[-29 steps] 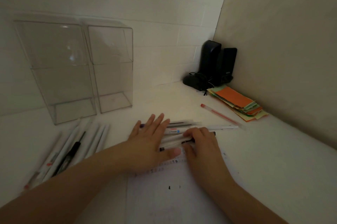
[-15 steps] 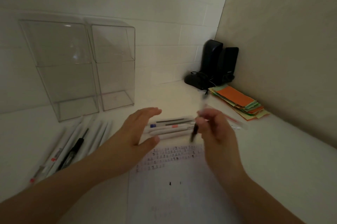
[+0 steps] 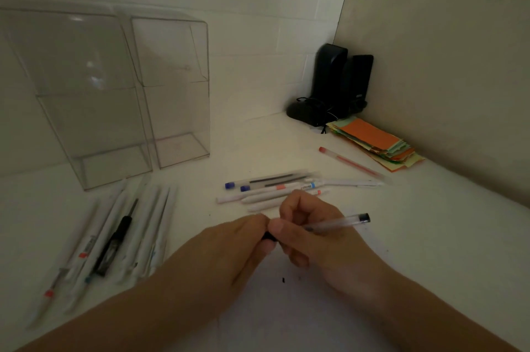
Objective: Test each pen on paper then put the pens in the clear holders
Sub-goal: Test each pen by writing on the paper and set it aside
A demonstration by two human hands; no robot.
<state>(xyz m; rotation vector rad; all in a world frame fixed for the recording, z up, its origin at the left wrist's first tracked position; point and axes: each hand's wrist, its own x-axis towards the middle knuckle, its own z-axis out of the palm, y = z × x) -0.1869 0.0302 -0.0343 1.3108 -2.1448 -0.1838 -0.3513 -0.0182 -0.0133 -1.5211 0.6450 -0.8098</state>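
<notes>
Both hands meet at frame centre on one clear pen (image 3: 335,224). Right hand (image 3: 312,234) has fingers curled round the barrel, thumb on top; the barrel runs out to the right and ends in a dark tip. Left hand (image 3: 243,239) pinches the dark end of the same pen between thumb and fingertips, right against the right thumb. I cannot tell whether that dark piece is a cap seated on the pen or partly off.

Below the hands I see the white paper (image 3: 286,308), lower centre, with a small black ink mark on it.

Just above the hands, a loose row of pens (image 3: 272,191) lies roughly level across the white desk (image 3: 430,237), two with blue ends at the left. Further right, a red pen (image 3: 350,162) lies slanted, alone, near a stack of coloured paper slips (image 3: 372,142), orange on top.

Left of frame: another group of pens (image 3: 114,237) lying side by side on a diagonal, one of them black.

Upper left: two clear holders (image 3: 114,93), upright, side by side against the wall; no pens inside that I can see.

Back corner, upper right: black speakers (image 3: 338,82) with a cable.
</notes>
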